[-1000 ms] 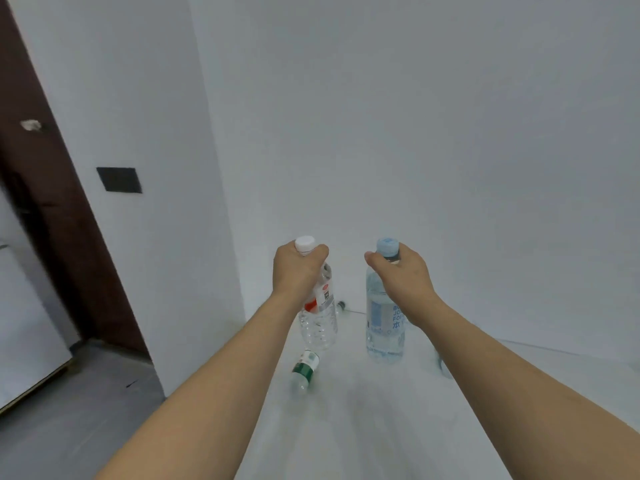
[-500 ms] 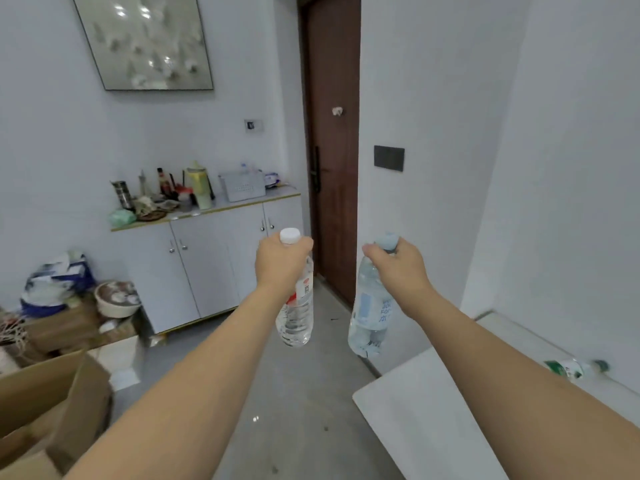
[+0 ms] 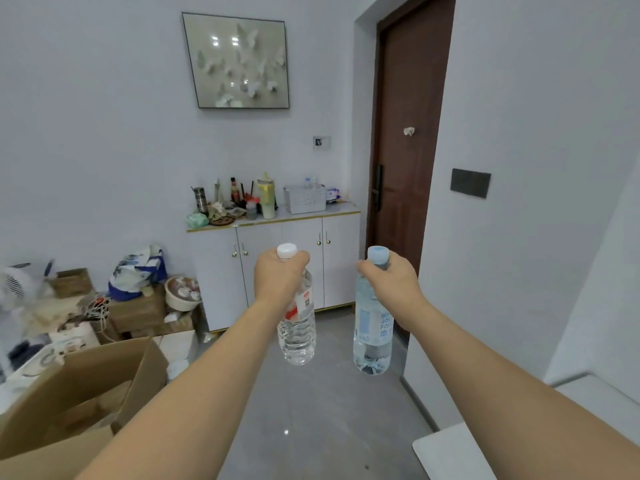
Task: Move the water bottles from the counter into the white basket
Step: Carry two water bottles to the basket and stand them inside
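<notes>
Facing a white-walled room, the head view took in a grey tiled floor [image 3: 311,427], a dark brown door [image 3: 408,133] at the right, and a white cabinet [image 3: 277,258] against the far wall under a framed butterfly picture [image 3: 240,60]. On the cabinet top, among jars and cups, stood the white basket [image 3: 305,199], just left of the door, with what looked like bottle tops showing above its rim. An open cardboard box [image 3: 90,386] sat at the lower left, and the corner of a white counter [image 3: 450,452] showed at the lower right. Both forearms reached forward at about the same height, well short of the cabinet. The left hand [image 3: 278,282] was closed around the neck of a clear bottle with a white cap [image 3: 298,337], which hung upright over the floor, its red-and-white label partly hidden by the wrist. The right hand [image 3: 389,280] was closed likewise around the neck of a bluish bottle with a pale blue cap [image 3: 373,334], hanging a little lower, with a pale blue label; the two bottles were near each other but apart.
</notes>
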